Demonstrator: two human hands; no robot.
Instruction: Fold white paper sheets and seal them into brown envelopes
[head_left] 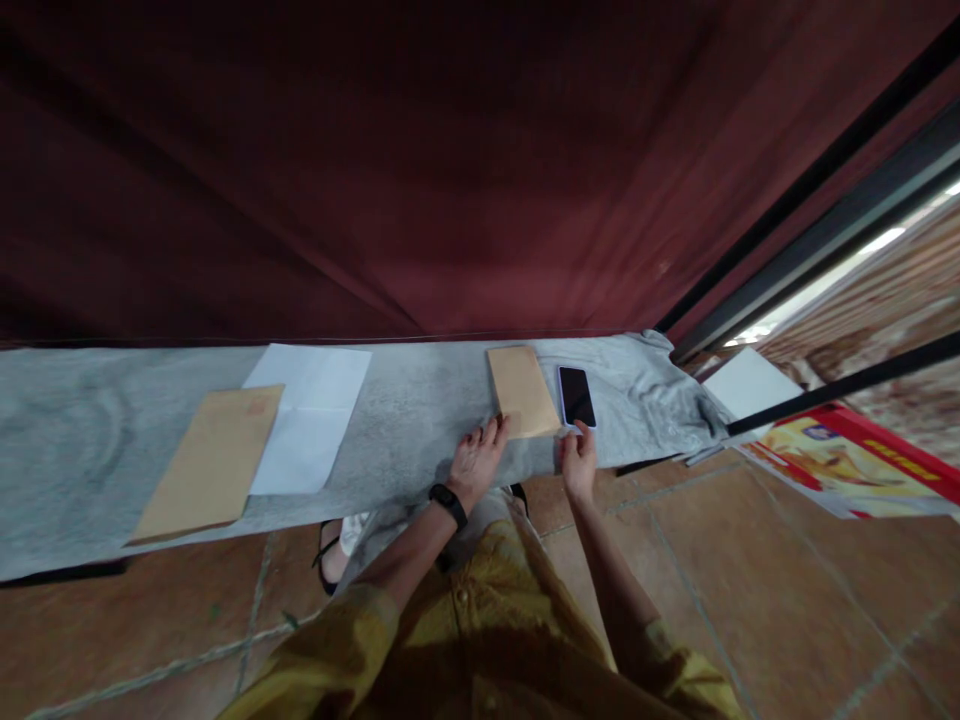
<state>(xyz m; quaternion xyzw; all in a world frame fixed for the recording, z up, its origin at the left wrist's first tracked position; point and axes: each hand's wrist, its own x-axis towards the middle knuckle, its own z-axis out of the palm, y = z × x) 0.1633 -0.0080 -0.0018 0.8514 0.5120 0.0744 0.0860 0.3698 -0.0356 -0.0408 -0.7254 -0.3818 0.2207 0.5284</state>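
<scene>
Grey cloth (420, 400) covers the long, narrow surface before me, rumpled at its right end. Dark red fabric (450, 200) hangs behind it, and terracotta tiles (712, 560) show below. On the right, a red and yellow printed package (862, 460) sits near a white sheet (752, 383). Farther left on the cloth, a larger brown envelope (214, 455) overlaps creased white paper (319, 415).

My left hand (478, 460) is loosely open, its fingertips touching the lower left corner of the small envelope (521, 390), which lies ahead of it, between my two hands. The phone (576, 395) lies just right of that envelope, directly ahead of my right hand (578, 462); my thumb meets its near edge, the fingers curled, though I cannot tell whether they grip it.

The small envelope is plain tan, flat and slightly slanted. The phone has a dark screen and a pale lilac rim.
</scene>
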